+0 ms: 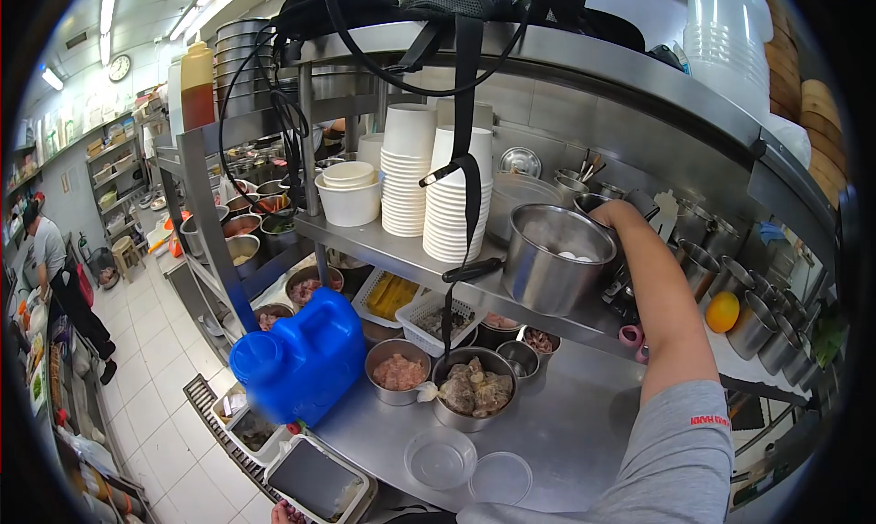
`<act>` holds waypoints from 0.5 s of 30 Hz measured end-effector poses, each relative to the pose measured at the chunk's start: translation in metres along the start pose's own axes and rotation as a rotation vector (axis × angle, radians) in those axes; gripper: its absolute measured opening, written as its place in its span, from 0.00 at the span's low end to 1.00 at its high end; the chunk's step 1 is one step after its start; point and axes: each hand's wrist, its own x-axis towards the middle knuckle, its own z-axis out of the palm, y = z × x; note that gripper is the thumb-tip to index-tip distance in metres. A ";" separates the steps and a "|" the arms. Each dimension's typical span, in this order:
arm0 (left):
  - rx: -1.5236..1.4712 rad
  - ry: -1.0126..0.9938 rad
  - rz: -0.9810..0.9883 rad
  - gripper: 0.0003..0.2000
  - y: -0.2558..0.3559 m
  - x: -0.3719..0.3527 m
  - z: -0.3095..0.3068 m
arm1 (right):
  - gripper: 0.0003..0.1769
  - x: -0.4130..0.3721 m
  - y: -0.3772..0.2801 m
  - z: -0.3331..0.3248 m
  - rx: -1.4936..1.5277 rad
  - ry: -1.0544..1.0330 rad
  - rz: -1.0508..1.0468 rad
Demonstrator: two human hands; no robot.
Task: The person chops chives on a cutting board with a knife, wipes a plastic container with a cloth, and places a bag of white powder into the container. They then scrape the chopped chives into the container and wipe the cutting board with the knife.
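My right arm stretches up to the steel shelf, where my right hand [613, 214] reaches behind a large steel pot [552, 278]. Its fingers dip at a smaller steel container [591, 201] and are hidden there. White round things [573, 256] show inside the large pot. At the bottom edge, only the curled fingers of my left hand [287, 513] show, beside a rectangular tray with a dark lid [315, 478]; what they hold is hidden. On the counter between my arms stand a clear plastic tub [441, 458] and a clear round lid [502, 478].
A blue jerrycan [310, 355] stands left, beside bowls of minced meat [399, 372] and brown chunks [474, 387]. Stacked white paper tubs [408, 173] line the shelf. A black strap [470, 159] hangs in front. Another person [55, 259] works far left.
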 end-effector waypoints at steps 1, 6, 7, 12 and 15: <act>0.025 0.005 0.014 0.10 -0.001 -0.001 -0.001 | 0.23 -0.012 -0.002 -0.001 0.027 0.102 -0.029; -0.030 -0.004 0.017 0.11 0.008 -0.007 0.000 | 0.15 -0.099 -0.027 -0.029 0.401 0.177 -0.522; -0.023 -0.030 0.016 0.11 -0.003 0.002 -0.012 | 0.13 -0.115 -0.042 -0.026 0.435 0.041 -0.665; -0.104 -0.026 0.068 0.10 0.008 0.013 0.006 | 0.20 -0.128 -0.099 0.037 -0.040 -0.275 -0.526; -0.066 -0.044 0.102 0.10 0.011 0.008 0.007 | 0.25 -0.125 -0.105 0.040 -0.083 -0.263 -0.451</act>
